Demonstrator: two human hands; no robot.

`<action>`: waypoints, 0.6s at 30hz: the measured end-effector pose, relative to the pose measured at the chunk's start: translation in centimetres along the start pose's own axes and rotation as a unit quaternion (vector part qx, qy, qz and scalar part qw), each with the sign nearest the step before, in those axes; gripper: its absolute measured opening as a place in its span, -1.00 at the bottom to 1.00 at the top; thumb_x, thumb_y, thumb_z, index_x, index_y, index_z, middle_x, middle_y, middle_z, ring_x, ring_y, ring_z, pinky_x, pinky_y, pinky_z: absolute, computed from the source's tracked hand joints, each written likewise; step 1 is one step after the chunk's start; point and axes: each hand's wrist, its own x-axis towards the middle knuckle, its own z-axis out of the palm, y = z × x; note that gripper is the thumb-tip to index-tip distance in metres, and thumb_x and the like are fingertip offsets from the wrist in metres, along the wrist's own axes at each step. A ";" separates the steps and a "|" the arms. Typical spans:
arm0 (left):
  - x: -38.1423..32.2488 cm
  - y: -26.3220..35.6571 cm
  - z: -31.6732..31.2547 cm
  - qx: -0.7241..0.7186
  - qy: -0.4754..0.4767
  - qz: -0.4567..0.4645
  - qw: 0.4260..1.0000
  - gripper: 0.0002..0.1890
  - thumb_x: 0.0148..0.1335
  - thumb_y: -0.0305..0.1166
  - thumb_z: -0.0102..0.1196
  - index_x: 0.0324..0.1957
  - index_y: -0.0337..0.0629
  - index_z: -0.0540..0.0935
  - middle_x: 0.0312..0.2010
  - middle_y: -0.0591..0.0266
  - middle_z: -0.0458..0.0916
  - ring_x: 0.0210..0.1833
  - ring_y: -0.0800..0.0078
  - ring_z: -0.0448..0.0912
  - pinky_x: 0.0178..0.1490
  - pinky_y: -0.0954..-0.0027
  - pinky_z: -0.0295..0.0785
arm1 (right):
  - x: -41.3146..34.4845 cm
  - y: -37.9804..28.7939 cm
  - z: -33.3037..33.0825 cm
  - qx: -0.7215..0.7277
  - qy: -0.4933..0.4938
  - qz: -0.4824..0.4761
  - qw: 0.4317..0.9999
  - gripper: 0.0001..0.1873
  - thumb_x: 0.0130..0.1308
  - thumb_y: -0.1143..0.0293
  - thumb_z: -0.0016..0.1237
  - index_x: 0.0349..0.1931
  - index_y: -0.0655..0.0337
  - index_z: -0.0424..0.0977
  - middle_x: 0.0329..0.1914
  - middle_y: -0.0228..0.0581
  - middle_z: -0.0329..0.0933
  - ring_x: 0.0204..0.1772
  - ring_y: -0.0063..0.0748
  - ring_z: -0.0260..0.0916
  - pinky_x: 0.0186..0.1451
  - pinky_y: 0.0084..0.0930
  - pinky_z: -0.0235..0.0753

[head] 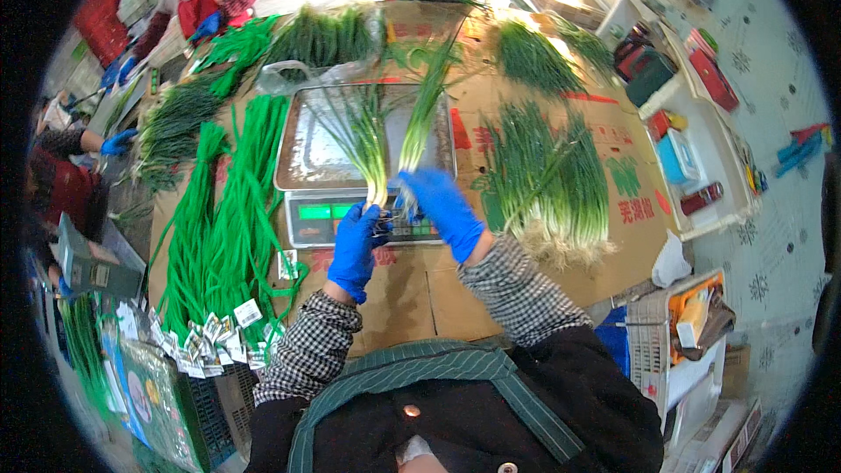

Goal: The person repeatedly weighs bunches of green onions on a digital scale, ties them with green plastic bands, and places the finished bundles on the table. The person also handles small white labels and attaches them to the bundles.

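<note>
My left hand, in a blue glove, grips a small bunch of spring onions by the root ends. Just to its right, my right hand, gloved alike and slightly blurred, holds another few spring onions low on their white stems. Both bunches point away from me, above the metal pan of a digital weighing scale. The scale's keypad is partly hidden behind my hands; its green display shows at left. A large heap of spring onions lies on the cardboard to the right, roots towards me.
Green mesh net bags with paper tags lie at left on the cardboard-covered table. More spring onions lie at the far side. A foam box stands at right. Co-workers with gloved hands are at left and across the table.
</note>
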 end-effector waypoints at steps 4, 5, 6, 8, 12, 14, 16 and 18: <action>-0.9 0.0 -0.7 0.013 -0.006 0.010 1.000 -0.68 0.25 -0.22 -0.02 -0.05 -0.19 0.44 -0.29 0.30 0.56 -0.32 0.55 0.53 -0.29 0.52 0.43 | 0.8 4.4 2.2 0.013 -0.037 0.073 0.997 -0.60 0.31 0.16 -0.17 -0.44 0.41 0.47 -0.57 -0.26 0.44 -0.51 -0.51 0.33 -0.47 -0.51 0.32; -1.2 0.0 -0.8 0.027 -0.008 0.009 1.000 -0.70 0.26 -0.19 -0.04 -0.08 -0.16 0.46 -0.30 0.30 0.56 -0.32 0.56 0.53 -0.30 0.52 0.43 | 1.0 4.7 2.0 -0.067 -0.032 0.079 0.994 -0.53 0.30 0.07 -0.19 -0.47 0.39 0.46 -0.61 -0.20 0.42 -0.50 -0.48 0.35 -0.45 -0.52 0.33; -1.4 0.0 -0.7 0.036 0.001 0.013 0.999 -0.69 0.27 -0.18 -0.05 -0.07 -0.17 0.46 -0.30 0.30 0.58 -0.30 0.56 0.54 -0.30 0.52 0.43 | 1.0 4.8 1.4 -0.124 -0.064 0.063 0.988 -0.50 0.30 0.02 -0.22 -0.45 0.38 0.46 -0.61 -0.18 0.41 -0.50 -0.47 0.35 -0.44 -0.52 0.33; -1.8 0.0 -0.6 0.025 -0.033 0.005 0.999 -0.64 0.27 -0.16 -0.06 -0.01 -0.18 0.44 -0.22 0.28 0.56 -0.26 0.54 0.54 -0.26 0.50 0.43 | 1.1 4.3 0.3 -0.183 -0.080 0.127 0.972 -0.42 0.30 -0.08 -0.29 -0.44 0.36 0.46 -0.62 -0.10 0.40 -0.47 -0.45 0.38 -0.40 -0.50 0.35; -2.8 -0.9 -1.6 0.017 0.056 0.026 0.998 -0.56 0.25 -0.09 -0.03 0.05 -0.18 0.41 -0.21 0.30 0.53 -0.29 0.56 0.52 -0.32 0.54 0.40 | 0.3 3.4 -1.8 -0.178 0.050 0.048 0.982 -0.56 0.29 0.05 -0.17 -0.34 0.35 0.48 -0.48 -0.18 0.48 -0.42 -0.50 0.42 -0.42 -0.54 0.37; -4.1 -1.8 -3.2 0.038 0.080 0.048 0.995 -0.57 0.24 -0.09 -0.02 0.00 -0.21 0.45 -0.26 0.28 0.54 -0.31 0.52 0.52 -0.28 0.50 0.40 | -0.9 3.7 -3.3 -0.068 0.084 -0.005 0.994 -0.69 0.27 0.20 -0.09 -0.26 0.31 0.49 -0.39 -0.28 0.50 -0.39 -0.54 0.44 -0.43 -0.62 0.37; -6.1 -2.7 -5.4 0.101 0.049 0.008 0.994 -0.61 0.23 -0.13 0.00 -0.06 -0.23 0.49 -0.30 0.28 0.55 -0.32 0.53 0.52 -0.28 0.50 0.41 | -2.6 4.5 -5.4 -0.031 0.112 -0.036 0.993 -0.77 0.26 0.29 -0.07 -0.22 0.27 0.50 -0.37 -0.34 0.49 -0.40 -0.59 0.43 -0.47 -0.69 0.35; -8.7 -4.1 -7.5 0.136 0.034 0.010 0.990 -0.70 0.24 -0.20 0.00 -0.14 -0.22 0.54 -0.36 0.30 0.56 -0.35 0.54 0.51 -0.29 0.51 0.40 | -4.5 5.8 -7.2 -0.029 0.146 -0.011 0.989 -0.80 0.26 0.32 -0.08 -0.24 0.25 0.51 -0.42 -0.35 0.48 -0.44 -0.63 0.40 -0.51 -0.73 0.32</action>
